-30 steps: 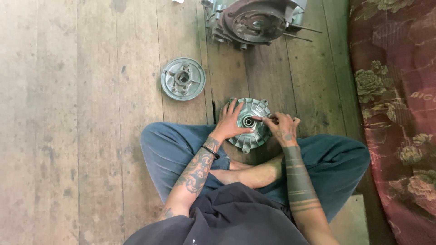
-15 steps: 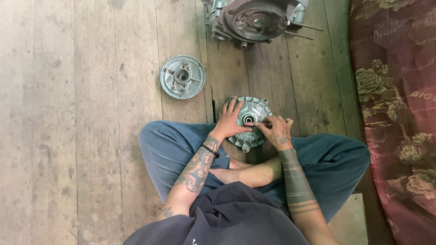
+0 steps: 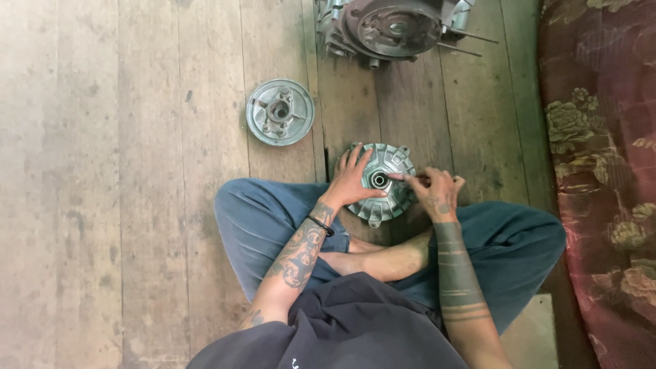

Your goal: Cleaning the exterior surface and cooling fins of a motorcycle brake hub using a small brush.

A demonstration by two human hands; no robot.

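Weathered grey-brown wooden floor [image 3: 137,205]. Dull silver-grey round metal cover [image 3: 393,184] and matching grey disc [image 3: 280,112]. Blue trousers [image 3: 260,219], dark shirt [image 3: 355,328]. Dark red fabric [image 3: 601,171] patterned with faded olive-gold flowers. Dark tattoo bands ring one forearm [image 3: 458,280].
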